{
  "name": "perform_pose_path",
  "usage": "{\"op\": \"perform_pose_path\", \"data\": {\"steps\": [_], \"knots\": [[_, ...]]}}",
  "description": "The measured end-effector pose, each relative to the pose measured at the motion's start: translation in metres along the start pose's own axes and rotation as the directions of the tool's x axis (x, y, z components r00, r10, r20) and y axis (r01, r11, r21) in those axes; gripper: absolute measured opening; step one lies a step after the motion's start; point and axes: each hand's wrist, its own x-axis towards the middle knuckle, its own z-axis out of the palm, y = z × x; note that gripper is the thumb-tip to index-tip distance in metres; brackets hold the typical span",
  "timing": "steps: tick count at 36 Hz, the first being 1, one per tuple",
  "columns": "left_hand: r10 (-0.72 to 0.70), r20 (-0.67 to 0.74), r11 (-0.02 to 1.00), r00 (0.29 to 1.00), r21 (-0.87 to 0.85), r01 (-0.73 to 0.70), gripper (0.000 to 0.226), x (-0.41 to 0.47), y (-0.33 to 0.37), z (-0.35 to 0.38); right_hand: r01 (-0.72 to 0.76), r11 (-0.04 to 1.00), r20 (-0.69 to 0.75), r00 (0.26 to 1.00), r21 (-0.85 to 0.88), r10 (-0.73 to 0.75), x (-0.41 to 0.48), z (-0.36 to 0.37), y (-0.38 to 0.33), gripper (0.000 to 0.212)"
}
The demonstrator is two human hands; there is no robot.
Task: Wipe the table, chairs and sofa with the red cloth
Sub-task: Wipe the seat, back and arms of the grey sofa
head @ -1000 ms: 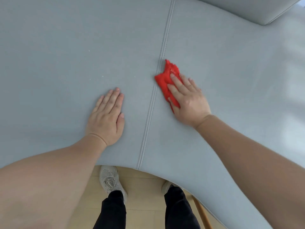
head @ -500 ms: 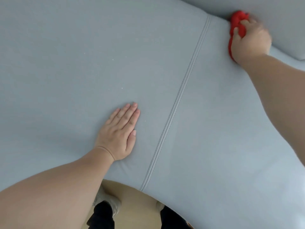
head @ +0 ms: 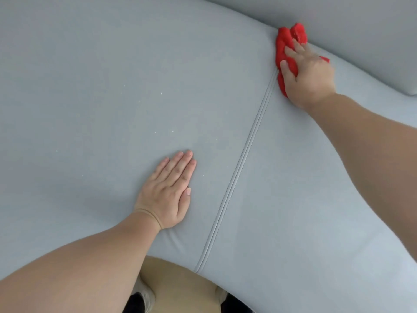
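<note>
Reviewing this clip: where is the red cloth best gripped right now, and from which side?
Pinch the red cloth at its bunched far end, which bulges clear of the right hand. Probably come from above, on the near side: the back cushion blocks the far side, and the hand covers the middle.

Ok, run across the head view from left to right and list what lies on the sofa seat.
left hand flat on the sofa seat → stitched seam → red cloth at the seam's far end, with the right hand pressing on it.
</note>
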Motion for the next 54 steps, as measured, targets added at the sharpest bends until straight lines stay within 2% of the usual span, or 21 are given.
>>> {"op": "perform_pose_path", "data": {"steps": [6,11,18,26,29,34,39,42,44,48,54], "knots": [[0.004,0.005,1.0,1.0,0.002,-0.004,0.057,0.0,0.0,-0.001,0.068,0.996,0.008,0.998,0.049,-0.069,-0.037,0.008,-0.026,0.048],[0.007,0.022,1.0,1.0,0.003,-0.007,0.057,0.0,0.001,-0.002,0.108,0.99,0.057,0.992,0.088,-0.113,-0.088,0.021,-0.054,0.056],[-0.006,0.083,1.0,0.997,0.031,0.004,0.059,-0.002,0.002,-0.006,0.202,0.974,0.0,0.979,0.1,-0.203,-0.179,0.043,-0.098,0.045],[-0.009,0.059,0.999,0.998,-0.042,0.012,0.056,-0.002,0.005,-0.016,0.192,0.973,0.001,0.981,0.132,-0.194,-0.258,0.057,-0.136,0.041],[-0.068,0.036,0.992,0.997,-0.1,0.071,0.053,-0.014,-0.001,-0.023,0.212,0.968,0.002,0.977,0.133,-0.214,-0.288,0.061,-0.152,0.04],[-0.135,0.078,0.991,0.988,-0.008,0.136,0.054,-0.054,-0.036,-0.041,0.334,0.937,0.056,0.939,0.103,-0.34,-0.327,0.069,-0.182,0.041],[-0.2,0.091,0.979,0.976,0.053,0.196,0.055,-0.062,-0.068,-0.053,0.533,0.846,0.146,0.838,-0.009,-0.526,-0.33,0.079,-0.191,0.042],[-0.217,0.061,0.974,0.974,0.075,0.212,0.056,-0.056,-0.086,-0.053,0.605,0.794,0.206,0.786,-0.058,-0.583,-0.321,0.081,-0.182,0.056],[-0.224,0.049,0.973,0.973,0.078,0.219,0.057,-0.053,-0.095,-0.05,0.627,0.777,0.216,0.768,-0.061,-0.603,-0.315,0.081,-0.18,0.056],[-0.199,0.023,0.978,0.98,0.063,0.197,0.056,-0.053,-0.102,-0.04,0.614,0.789,0.157,0.783,-0.036,-0.602,-0.287,0.082,-0.183,0.05],[-0.192,0.004,0.98,0.981,0.053,0.192,0.057,-0.054,-0.103,-0.036,0.558,0.828,0.067,0.829,-0.055,-0.555,-0.224,0.083,-0.185,0.052]]}}
